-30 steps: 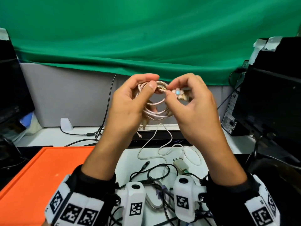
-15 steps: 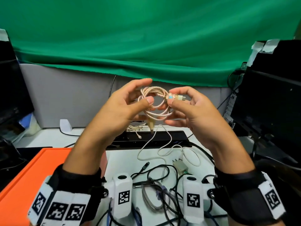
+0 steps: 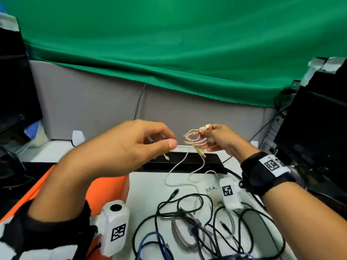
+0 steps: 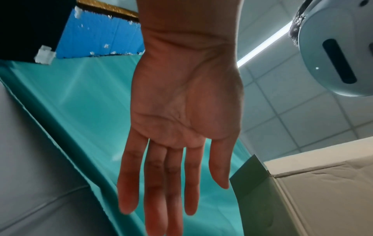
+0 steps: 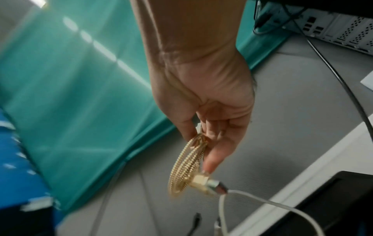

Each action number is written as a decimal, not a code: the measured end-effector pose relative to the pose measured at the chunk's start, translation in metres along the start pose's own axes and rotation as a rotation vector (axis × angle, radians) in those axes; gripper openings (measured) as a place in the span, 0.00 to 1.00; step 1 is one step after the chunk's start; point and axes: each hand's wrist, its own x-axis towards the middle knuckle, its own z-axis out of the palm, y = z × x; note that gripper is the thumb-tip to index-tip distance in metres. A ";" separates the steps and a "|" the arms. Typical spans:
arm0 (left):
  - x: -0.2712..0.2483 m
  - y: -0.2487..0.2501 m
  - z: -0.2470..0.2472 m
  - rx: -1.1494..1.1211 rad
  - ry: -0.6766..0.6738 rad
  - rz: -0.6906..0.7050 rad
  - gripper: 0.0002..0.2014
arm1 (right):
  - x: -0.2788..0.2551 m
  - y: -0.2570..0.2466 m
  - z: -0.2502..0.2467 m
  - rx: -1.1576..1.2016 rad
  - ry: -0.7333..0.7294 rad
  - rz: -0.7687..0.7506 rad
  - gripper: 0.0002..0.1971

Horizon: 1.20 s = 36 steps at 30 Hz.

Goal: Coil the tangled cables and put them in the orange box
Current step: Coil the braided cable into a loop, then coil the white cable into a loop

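At the desk's near edge lie tangled cables. The orange box sits at its left edge; your arm hides the inside. Your left hand hangs loose, holding nothing. Farther back, your right hand pinches the coiled gold cable above the desk.

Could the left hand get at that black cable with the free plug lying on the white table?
Probably yes. The left hand is open and holds nothing, and the black cable lies uncovered on the table, just beside the left forearm.
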 end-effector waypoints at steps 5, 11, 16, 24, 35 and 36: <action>-0.011 -0.019 -0.028 0.035 0.097 -0.019 0.21 | 0.058 0.000 0.013 0.019 0.029 0.130 0.05; -0.017 -0.018 -0.035 0.020 0.105 -0.011 0.21 | 0.104 0.019 0.028 -0.168 -0.028 0.339 0.19; -0.007 -0.023 -0.025 0.063 0.019 -0.070 0.22 | 0.108 0.044 0.045 -0.349 -0.114 0.435 0.19; 0.004 -0.027 -0.011 0.154 -0.025 -0.108 0.18 | 0.096 0.047 0.039 -0.313 -0.161 0.399 0.16; 0.005 -0.014 -0.002 0.206 -0.090 -0.119 0.16 | 0.035 0.013 0.014 -0.643 -0.316 0.153 0.26; 0.005 -0.013 -0.001 0.208 -0.095 -0.118 0.16 | 0.022 0.004 0.008 -0.635 -0.325 0.094 0.25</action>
